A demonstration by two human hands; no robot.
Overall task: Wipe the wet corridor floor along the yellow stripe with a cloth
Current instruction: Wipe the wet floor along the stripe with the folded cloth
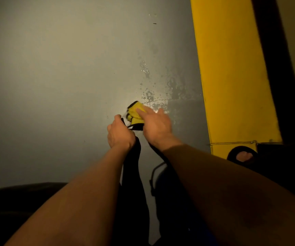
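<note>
Low down, the right hand (154,124) presses a yellow cloth (134,110) onto the grey floor (54,86), fingers straight, index laid over the cloth. Just left of it, the left hand (120,133) is curled round a black strap (131,153) running from the cloth back toward the person. Water drops (148,96) lie just beyond the right hand's fingertips; the yellow stripe (232,77) runs well to its right.

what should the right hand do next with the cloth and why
Probably push the yellow cloth forward and right under the right hand, since water droplets lie just beyond it on the grey floor, toward the yellow stripe.
</note>
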